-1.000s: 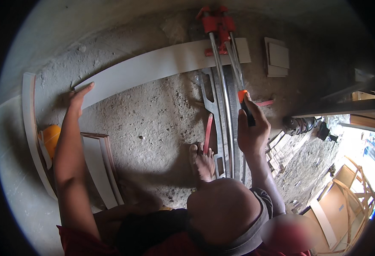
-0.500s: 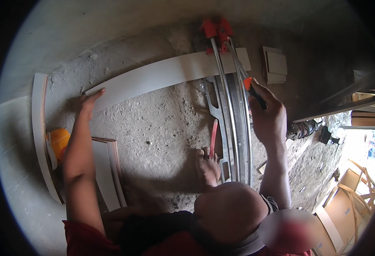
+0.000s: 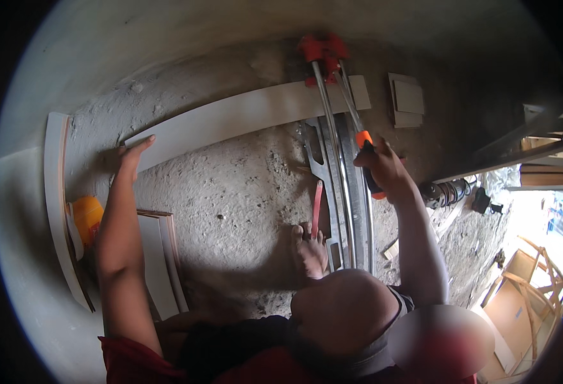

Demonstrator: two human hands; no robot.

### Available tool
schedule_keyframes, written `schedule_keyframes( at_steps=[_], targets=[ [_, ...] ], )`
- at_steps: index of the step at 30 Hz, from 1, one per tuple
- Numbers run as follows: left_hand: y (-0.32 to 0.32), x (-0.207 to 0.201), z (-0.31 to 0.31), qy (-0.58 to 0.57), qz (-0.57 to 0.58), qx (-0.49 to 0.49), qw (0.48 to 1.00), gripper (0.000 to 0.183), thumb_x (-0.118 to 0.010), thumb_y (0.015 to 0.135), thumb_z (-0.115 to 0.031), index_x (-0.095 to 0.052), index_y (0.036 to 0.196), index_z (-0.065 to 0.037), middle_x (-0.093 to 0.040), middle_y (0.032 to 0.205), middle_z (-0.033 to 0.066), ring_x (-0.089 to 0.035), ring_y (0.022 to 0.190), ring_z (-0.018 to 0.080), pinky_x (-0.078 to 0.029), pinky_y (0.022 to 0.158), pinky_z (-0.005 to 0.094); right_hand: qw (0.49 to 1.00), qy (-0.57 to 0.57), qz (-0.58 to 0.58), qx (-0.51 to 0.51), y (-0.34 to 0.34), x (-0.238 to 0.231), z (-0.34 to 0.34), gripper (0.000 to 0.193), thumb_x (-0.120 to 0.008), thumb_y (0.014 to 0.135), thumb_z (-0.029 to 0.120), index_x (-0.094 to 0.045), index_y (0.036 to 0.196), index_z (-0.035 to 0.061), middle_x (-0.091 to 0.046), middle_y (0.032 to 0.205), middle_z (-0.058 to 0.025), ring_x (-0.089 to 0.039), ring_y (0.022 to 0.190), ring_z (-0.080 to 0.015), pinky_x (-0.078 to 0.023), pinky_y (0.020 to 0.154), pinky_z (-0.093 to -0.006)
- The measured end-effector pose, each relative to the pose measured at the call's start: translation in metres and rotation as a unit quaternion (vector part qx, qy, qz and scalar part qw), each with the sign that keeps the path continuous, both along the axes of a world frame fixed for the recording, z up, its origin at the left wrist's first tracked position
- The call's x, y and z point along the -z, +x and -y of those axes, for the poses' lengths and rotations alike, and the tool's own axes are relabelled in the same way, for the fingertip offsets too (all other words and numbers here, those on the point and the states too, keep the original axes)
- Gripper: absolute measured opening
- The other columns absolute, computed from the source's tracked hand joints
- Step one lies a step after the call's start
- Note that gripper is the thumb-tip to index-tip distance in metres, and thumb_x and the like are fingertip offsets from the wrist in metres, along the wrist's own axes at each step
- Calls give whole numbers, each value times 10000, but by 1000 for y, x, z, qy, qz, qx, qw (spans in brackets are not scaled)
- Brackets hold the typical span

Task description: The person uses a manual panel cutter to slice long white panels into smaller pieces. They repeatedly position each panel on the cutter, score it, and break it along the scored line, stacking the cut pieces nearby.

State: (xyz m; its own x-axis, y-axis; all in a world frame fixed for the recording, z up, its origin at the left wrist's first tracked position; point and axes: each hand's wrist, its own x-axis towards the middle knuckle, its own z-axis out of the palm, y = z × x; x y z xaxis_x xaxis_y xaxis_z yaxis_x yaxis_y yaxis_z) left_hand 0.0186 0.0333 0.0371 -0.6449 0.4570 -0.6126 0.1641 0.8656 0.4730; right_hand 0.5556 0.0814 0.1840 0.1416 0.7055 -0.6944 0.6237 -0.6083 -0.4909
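Note:
A long pale plank tile (image 3: pixel 230 118) lies across the far end of a tile cutter (image 3: pixel 330 153) with two steel rails and red end parts. At the plank's left end my left hand (image 3: pixel 131 155) grips its edge, a digit stretched over the top. My right hand (image 3: pixel 385 168) is closed around the cutter's orange-and-black lever handle (image 3: pixel 363 137), right of the rails. Part of the handle is hidden behind the fingers. My bare foot (image 3: pixel 311 257) stands beside the cutter, with a red flat strip (image 3: pixel 317 210) by the toes.
Several cut tile pieces (image 3: pixel 409 99) lie at the far right. More planks lean along the left wall (image 3: pixel 56 192) and near my left arm (image 3: pixel 160 256). A yellow container (image 3: pixel 87 217) stands there too. A corded power tool (image 3: pixel 445 193) and broken wood (image 3: pixel 525 294) lie to the right.
The lever handle has swung a little toward me and to the left, my right hand moving with it. My left hand keeps its place on the plank. The view has shifted slightly.

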Motion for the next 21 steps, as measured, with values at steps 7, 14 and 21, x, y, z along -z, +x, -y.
schedule_keyframes(
  at_steps=[7, 14, 21],
  targets=[
    [3, -5, 0, -18, 2, -7, 1000, 1208, -874, 522, -498, -234, 1408, 17, -383, 1403, 220, -351, 1314, 338, -241, 1090, 529, 988, 30, -137, -67, 9, 5, -5, 202, -561, 699, 190, -607, 740, -2, -568, 728, -72, -539, 657, -153, -409, 621, -308],
    [6, -14, 0, 5, 24, 27, 999, 1175, -869, 526, -511, -283, 1392, 25, -415, 1379, 216, -394, 1284, 338, -275, 1082, 499, 994, -43, -92, -43, 15, 22, -10, 193, -586, 674, 190, -615, 751, 15, -578, 779, -69, -564, 683, -166, -449, 606, -305],
    [5, -3, 1, 39, -21, 14, 999, 883, -882, 528, -471, -572, 1186, 28, -589, 1197, 190, -542, 1129, 307, -386, 1005, 459, 968, 16, 151, -198, -17, -20, -17, 267, -583, 740, 145, -581, 961, -5, -593, 768, -127, -628, 720, -205, -510, 633, -354]
  ],
)
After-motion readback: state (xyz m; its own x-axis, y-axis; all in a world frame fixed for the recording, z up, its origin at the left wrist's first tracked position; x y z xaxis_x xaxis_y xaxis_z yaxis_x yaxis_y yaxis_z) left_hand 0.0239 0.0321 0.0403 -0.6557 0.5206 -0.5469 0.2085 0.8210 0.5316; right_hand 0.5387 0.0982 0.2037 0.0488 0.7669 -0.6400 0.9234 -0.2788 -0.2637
